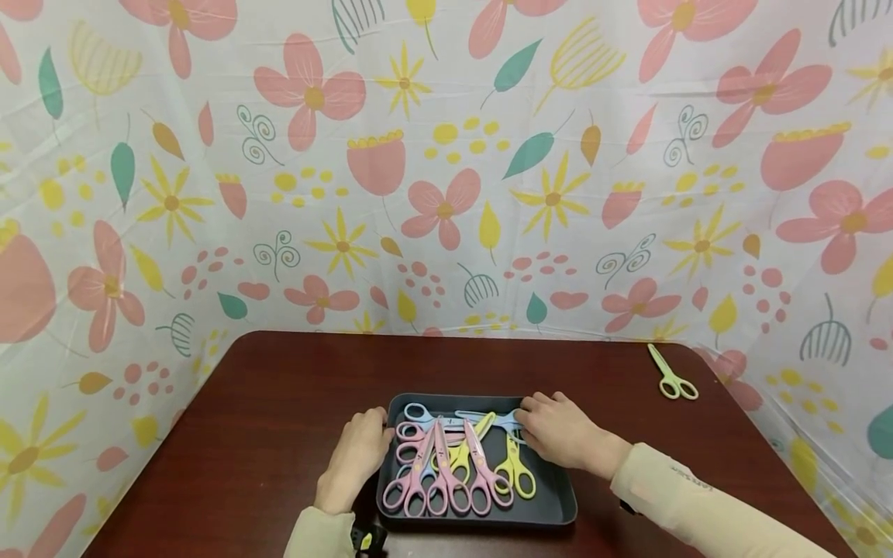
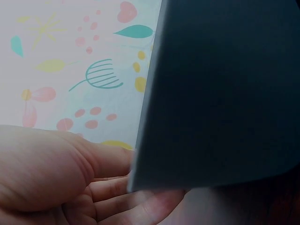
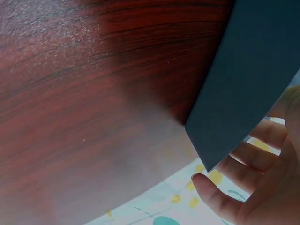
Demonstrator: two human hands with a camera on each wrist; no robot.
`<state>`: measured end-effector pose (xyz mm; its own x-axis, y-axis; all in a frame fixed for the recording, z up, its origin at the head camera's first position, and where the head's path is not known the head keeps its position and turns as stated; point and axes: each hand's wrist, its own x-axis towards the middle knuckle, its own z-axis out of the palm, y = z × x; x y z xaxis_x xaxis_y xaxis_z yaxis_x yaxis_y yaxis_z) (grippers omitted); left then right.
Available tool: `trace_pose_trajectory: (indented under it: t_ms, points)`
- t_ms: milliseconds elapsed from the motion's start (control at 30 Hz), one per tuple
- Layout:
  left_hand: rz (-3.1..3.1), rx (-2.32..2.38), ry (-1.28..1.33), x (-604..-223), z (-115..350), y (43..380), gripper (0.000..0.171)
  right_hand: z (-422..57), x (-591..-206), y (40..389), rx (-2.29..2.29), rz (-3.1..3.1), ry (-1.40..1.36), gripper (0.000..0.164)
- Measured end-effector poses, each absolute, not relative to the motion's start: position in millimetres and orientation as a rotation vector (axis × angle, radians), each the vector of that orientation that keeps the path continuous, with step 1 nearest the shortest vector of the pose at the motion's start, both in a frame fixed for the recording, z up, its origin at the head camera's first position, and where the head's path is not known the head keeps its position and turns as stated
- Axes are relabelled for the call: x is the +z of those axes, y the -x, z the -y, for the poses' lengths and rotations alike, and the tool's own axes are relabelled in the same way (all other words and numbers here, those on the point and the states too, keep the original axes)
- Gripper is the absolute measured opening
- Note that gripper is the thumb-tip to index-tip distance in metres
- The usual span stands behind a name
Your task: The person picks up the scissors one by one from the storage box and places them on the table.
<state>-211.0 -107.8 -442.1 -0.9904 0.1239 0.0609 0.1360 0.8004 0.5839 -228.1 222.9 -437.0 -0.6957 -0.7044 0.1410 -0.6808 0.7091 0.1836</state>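
Note:
A dark grey tray (image 1: 551,500) lies on the table, holding several scissors. Pink scissors (image 1: 479,459) fan out along its front. Yellow scissors (image 1: 512,459) and blue scissors (image 1: 505,421) overlap behind and beside them. My left hand (image 1: 359,449) grips the tray's left side; in the left wrist view the thumb meets the wall and the other fingers pass behind its corner. My right hand (image 1: 565,434) holds the back right rim, with its fingertips close to a blue handle. In the right wrist view, several fingertips are hidden behind the tray wall.
One pair of light green scissors (image 1: 672,377) lies apart at the table's back right. The dark reddish wooden table (image 1: 279,434) has rounded back corners. A flower-patterned sheet (image 1: 446,209) hangs behind it and along both sides.

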Motion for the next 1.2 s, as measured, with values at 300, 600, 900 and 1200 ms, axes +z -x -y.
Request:
trace_pose_trajectory:
  t_ms: [300,600,900,1200]
  points:
    - [2.962,-0.962,0.22,-444.2,107.5,212.2,0.009,-217.6,-446.6,231.0,-0.063,2.783,-1.047,0.015]
    - [2.945,-0.973,0.224,-446.0,109.3,210.2,0.008,-214.2,-449.1,234.5,0.01,2.832,-1.054,0.014]
    - [2.944,-1.0,0.223,-445.6,107.8,212.6,0.006,-216.5,-442.8,234.9,0.027,2.854,-1.042,0.011]
    - [2.961,-1.0,0.207,-446.1,109.2,210.4,0.01,-214.7,-434.4,228.5,0.043,2.865,-1.007,0.018]
